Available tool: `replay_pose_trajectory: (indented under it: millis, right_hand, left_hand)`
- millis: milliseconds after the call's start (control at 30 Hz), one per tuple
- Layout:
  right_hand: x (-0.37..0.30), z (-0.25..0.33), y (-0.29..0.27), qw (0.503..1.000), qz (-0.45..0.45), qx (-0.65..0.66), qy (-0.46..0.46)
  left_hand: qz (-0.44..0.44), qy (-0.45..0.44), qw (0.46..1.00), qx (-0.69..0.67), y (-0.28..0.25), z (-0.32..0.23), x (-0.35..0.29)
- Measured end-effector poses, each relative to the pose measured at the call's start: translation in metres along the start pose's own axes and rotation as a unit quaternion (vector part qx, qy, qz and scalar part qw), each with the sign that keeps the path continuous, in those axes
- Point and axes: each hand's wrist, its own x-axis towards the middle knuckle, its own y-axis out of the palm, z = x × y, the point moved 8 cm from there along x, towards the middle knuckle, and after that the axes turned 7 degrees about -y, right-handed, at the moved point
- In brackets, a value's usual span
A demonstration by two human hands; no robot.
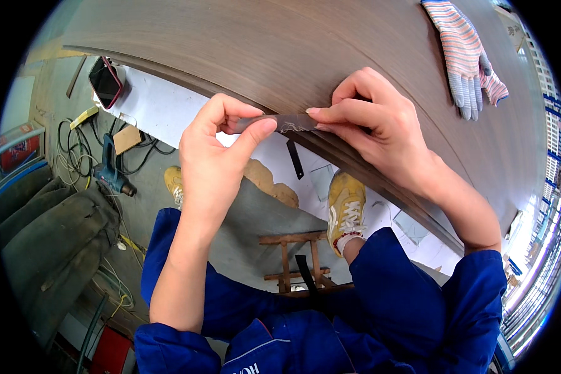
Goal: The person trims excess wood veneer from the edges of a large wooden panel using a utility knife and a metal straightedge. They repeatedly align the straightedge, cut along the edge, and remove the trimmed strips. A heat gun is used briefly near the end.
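Between my two hands a short dark brown strip is stretched, with pale frayed threads along its lower edge. My left hand pinches its left end between thumb and fingers. At the other end, the thumb and fingertips of my right hand grip the strip. Both hands are just above the near edge of a large brown wood-grain panel. Whether the strip touches that edge, I cannot tell.
Striped work gloves lie on the panel at the far right. A phone rests at the left on a white surface. On the floor are a blue power tool, cables and a tan block. A wooden stool shows below me.
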Motion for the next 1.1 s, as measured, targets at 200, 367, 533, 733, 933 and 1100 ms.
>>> replay_pose_trajectory:
  millis: [200, 367, 533, 733, 933, 1100]
  right_hand:
    - [0.002, 0.002, 0.002, 1.0, 0.001, -0.007, 0.001]
    - [0.0, 0.002, 0.001, 1.0, 0.001, -0.007, -0.002]
    - [-0.002, 0.002, -0.001, 1.0, 0.0, -0.007, 0.001]
    - [-0.005, 0.002, -0.003, 1.0, 0.0, -0.013, 0.0]
    - [-0.008, 0.002, -0.004, 1.0, 0.006, -0.014, 0.0]
    - [-0.012, 0.001, -0.006, 1.0, -0.001, -0.009, 0.007]
  left_hand:
    - [0.002, -0.004, 1.0, -0.015, -0.002, 0.001, -0.001]
    - [0.007, -0.004, 1.0, -0.009, 0.0, 0.003, -0.002]
    - [0.008, 0.001, 1.0, -0.016, 0.004, 0.004, -0.003]
    - [0.014, 0.003, 1.0, -0.021, 0.007, 0.003, -0.005]
    - [0.02, -0.001, 1.0, -0.022, 0.011, 0.004, -0.007]
    - [0.023, -0.005, 0.999, -0.024, 0.014, 0.003, -0.009]
